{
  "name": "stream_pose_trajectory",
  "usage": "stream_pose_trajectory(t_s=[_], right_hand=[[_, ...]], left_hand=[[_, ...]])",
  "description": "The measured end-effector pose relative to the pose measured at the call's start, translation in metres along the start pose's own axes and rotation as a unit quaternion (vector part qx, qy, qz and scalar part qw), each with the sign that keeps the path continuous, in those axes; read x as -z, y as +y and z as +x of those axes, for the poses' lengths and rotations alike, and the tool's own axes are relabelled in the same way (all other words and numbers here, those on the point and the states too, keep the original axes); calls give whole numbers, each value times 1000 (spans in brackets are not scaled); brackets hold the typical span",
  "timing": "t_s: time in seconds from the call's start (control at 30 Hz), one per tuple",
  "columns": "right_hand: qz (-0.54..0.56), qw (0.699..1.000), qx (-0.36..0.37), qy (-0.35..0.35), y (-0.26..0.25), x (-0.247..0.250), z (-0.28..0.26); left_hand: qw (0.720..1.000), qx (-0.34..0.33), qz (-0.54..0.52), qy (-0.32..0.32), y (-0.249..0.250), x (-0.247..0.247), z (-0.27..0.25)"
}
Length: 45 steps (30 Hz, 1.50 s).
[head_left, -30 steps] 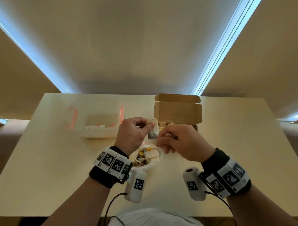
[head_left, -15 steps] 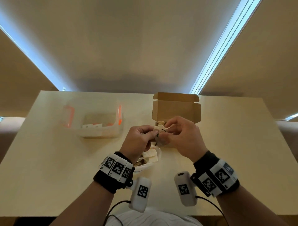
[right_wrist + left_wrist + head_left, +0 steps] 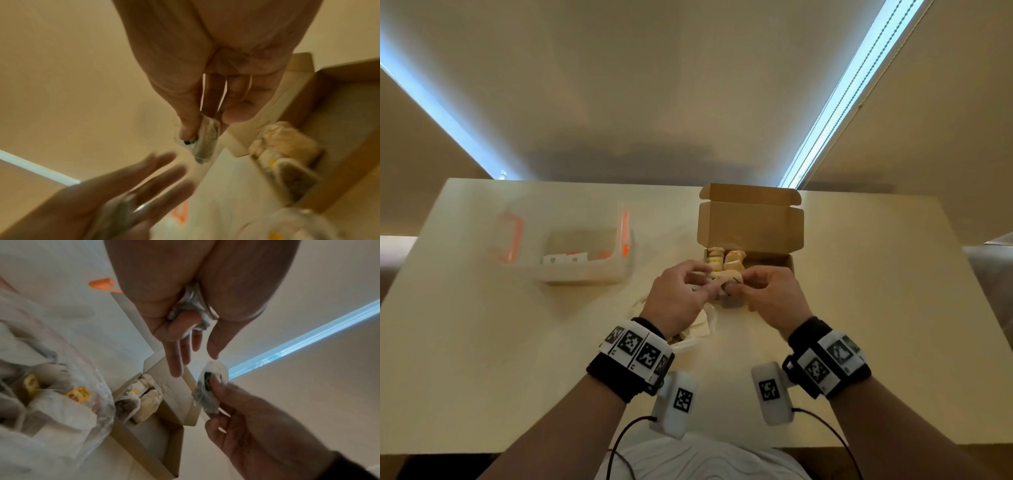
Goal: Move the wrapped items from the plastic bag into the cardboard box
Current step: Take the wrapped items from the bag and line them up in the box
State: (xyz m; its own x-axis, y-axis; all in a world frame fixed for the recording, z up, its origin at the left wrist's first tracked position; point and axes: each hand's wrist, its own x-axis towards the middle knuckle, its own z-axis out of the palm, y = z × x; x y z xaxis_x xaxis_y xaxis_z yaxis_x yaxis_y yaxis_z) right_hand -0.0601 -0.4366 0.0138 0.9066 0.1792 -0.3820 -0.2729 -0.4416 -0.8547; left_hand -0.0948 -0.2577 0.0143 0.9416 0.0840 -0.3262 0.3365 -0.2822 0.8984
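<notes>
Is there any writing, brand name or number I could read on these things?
None can be read.
Yellow tags on the wrapped items in the plastic bag: print too blurred.
White labels in the clear container: marks too small.
Wristbands: black-and-white square codes only, no words.

the left hand (image 3: 131, 193) is smeared with blur in the right wrist view, and the plastic bag (image 3: 702, 329) sits mostly hidden behind that wrist from above.
</notes>
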Motion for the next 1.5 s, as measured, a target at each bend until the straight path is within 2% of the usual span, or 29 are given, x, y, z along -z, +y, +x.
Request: stream_pose_trajectory(t_s=[0.13, 0.27, 0.4, 0.53, 0.73, 0.87, 0.93, 1.0, 1.07, 1.13, 1.2, 1.3, 1.37, 1.5], right_hand=[[-18, 993, -102, 48, 44, 19, 60], [-79, 979, -186, 6, 82, 18, 106], [-89, 974, -208, -25, 95, 3, 129], [-90, 969, -230, -28, 99, -10, 137], [-94, 964, -246, 27, 103, -16, 139], [-92, 963, -250, 41, 96, -12, 131], [-102, 968, -220, 71, 89, -7, 121], [-100, 980, -133, 109, 72, -4, 102], [-48, 991, -32, 118, 44, -6, 71], [-32, 995, 75, 60, 7, -17, 31], [-56, 988, 144, -29, -19, -36, 0], [-111, 971, 188, -95, -29, -65, -17], [-144, 965, 198, -97, -25, -75, -16], [-54, 991, 87, -86, -16, -71, -14]], left_hand=[[995, 84, -51, 12, -13, 6, 5], [986, 126, -98, 38, -22, 15, 4], [982, 137, -116, 60, -29, 23, 3], [979, 147, -125, 65, -33, 27, 4], [973, 161, -149, 65, -36, 26, 6], [944, 206, -254, 34, -34, 28, 5], [921, 231, -313, 29, -31, 29, 4], [900, 245, -361, 23, -29, 31, 5], [878, 252, -407, 12, -27, 31, 5], [860, 256, -442, -5, -23, 31, 5], [853, 253, -456, -30, -21, 30, 5], [855, 248, -448, -84, -17, 25, -1], [860, 252, -431, -107, -12, 22, -5], [874, 228, -409, -133, -10, 20, -11]])
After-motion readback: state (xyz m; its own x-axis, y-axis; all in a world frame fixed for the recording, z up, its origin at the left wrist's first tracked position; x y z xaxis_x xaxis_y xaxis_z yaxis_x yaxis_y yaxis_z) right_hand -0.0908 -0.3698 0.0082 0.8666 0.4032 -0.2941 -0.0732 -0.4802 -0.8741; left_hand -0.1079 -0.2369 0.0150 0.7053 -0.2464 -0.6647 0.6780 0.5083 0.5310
